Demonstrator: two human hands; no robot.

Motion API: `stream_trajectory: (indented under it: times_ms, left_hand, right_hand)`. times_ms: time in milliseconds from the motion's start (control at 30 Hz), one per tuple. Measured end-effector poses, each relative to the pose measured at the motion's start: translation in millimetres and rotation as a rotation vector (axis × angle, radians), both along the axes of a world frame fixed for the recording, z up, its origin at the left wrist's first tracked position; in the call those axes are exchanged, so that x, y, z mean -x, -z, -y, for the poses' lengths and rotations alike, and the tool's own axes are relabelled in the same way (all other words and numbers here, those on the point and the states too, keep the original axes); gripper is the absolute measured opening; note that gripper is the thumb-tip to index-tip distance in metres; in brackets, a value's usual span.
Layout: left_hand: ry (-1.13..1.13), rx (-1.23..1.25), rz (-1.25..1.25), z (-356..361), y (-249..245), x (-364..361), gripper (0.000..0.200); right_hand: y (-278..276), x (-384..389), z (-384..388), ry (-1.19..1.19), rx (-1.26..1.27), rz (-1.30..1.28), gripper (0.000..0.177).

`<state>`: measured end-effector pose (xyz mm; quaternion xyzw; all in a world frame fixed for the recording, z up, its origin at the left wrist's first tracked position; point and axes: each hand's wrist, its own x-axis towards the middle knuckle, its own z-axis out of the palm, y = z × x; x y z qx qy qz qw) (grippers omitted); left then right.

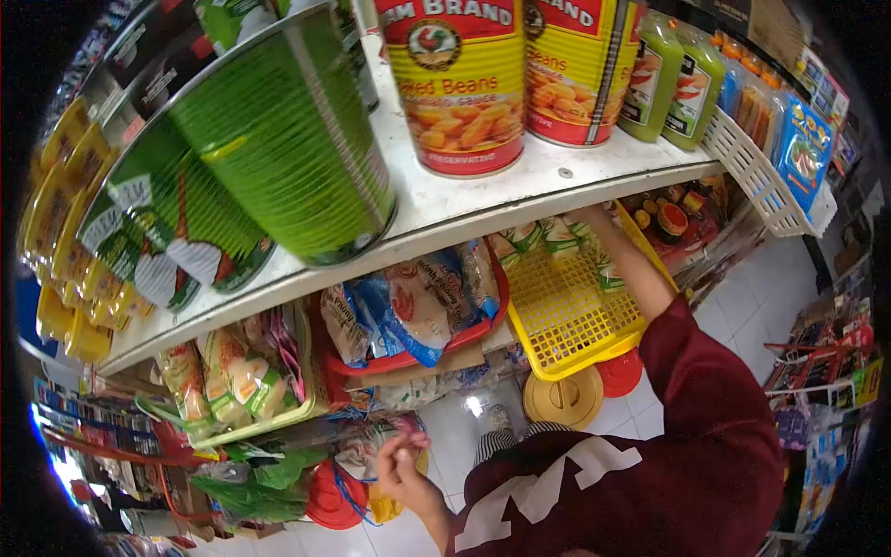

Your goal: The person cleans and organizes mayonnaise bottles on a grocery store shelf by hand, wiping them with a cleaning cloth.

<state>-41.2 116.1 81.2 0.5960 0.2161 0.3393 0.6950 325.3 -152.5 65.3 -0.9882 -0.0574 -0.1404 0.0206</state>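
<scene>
My right arm reaches under the white shelf into the yellow basket [594,351]. Only the back part of my right hand [594,215] shows, beside small green-and-white packets [561,237] at the basket's far end; its fingers are hidden by the shelf edge. A few of these packets lie along the basket's back and right side. My left hand [401,469] hangs low in front of me, touching nothing that I can see. Its fingers are loosely bent with no object visible in them.
On the white shelf [436,209] stand green cans [278,139], baked beans cans [459,102] and green bottles [691,88]. Below are a red basket [418,357] of bagged goods and a pale green basket [311,408]. Round lids [561,399] sit near the floor.
</scene>
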Motion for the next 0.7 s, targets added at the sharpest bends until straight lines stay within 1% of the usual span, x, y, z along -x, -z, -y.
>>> stream_trajectory:
  times_ms: [33, 100, 133, 167, 200, 233, 300, 367, 433, 467, 500, 533, 567, 600, 633, 667, 700]
  left_hand:
    - [0.067, 0.013, -0.015, 3.2, -2.8, 1.2, 0.014]
    - [0.177, 0.018, -0.044, 6.0, -9.2, 2.5, 0.013]
    - [0.220, 0.012, -0.058, 6.6, -12.6, 3.1, 0.013]
    - [0.266, 0.006, -0.071, 6.5, -14.5, 4.8, 0.013]
    - [0.290, 0.064, -0.084, 6.4, -10.5, 5.6, 0.014]
    - [0.335, 0.044, -0.088, 4.2, -5.2, 5.6, 0.014]
    - [0.432, 0.011, -0.106, 1.9, 3.4, 6.4, 0.015]
    - [0.510, 0.079, -0.143, 6.1, 0.8, 3.9, 0.016]
    - [0.602, 0.168, -0.154, 10.6, -0.7, -3.0, 0.018]
    - [0.733, 0.192, -0.083, 12.5, -2.0, -6.9, 0.023]
    - [0.782, 0.163, -0.094, 17.9, -3.1, -12.7, 0.024]
    - [0.832, 0.132, -0.103, 27.6, -4.1, -20.5, 0.027]
    - [0.881, 0.100, -0.108, 39.2, -5.7, -28.3, 0.031]
    - [0.862, -0.080, -0.060, 53.6, -8.3, -36.2, 0.037]
    - [0.839, -0.262, -0.014, 70.3, -11.1, -42.7, 0.045]
    - [0.826, -0.265, -0.072, 78.9, -7.3, -43.3, 0.053]
    - [0.814, -0.268, -0.131, 87.6, -3.6, -43.9, 0.062]
  right_hand:
    - [12.7, -10.8, -2.6, 0.029, 0.085, -0.004, 0.065]
    - [27.0, -21.3, -8.5, 0.153, -0.062, -0.074, 0.073]
    - [26.9, -20.0, 0.7, 0.019, -0.236, 0.001, 0.074]
    - [23.1, -14.1, 5.1, 0.013, -0.240, -0.023, 0.072]
    - [14.9, -8.4, 7.5, 0.004, -0.242, -0.040, 0.070]
    - [3.3, -5.2, 7.9, -0.010, -0.238, -0.049, 0.068]
    - [-10.0, 20.0, 11.2, -0.274, -0.996, 0.077, 0.061]
    - [-33.0, 62.7, 6.2, 0.069, -1.551, -0.149, 0.053]
    - [-32.9, 101.3, 10.9, 0.032, -1.781, -0.361, 0.047]
    - [-35.0, 122.5, 10.8, 0.011, -1.897, -0.470, 0.044]
    - [-50.3, 153.5, -2.6, 0.023, -1.904, -0.445, 0.036]
    - [-43.2, 174.9, -7.0, -0.167, -1.812, -0.359, 0.034]
    - [-38.3, 196.5, -20.1, -0.246, -1.977, -0.374, 0.032]
    - [-41.6, 216.8, -39.4, -0.205, -1.965, -0.271, 0.029]
    - [-45.0, 235.1, -50.6, -0.106, -1.807, -0.331, 0.027]
    - [-42.6, 246.5, -59.7, -0.157, -1.624, -0.313, 0.028]
    - [-51.7, 256.9, -67.3, -0.180, -1.664, -0.475, 0.033]
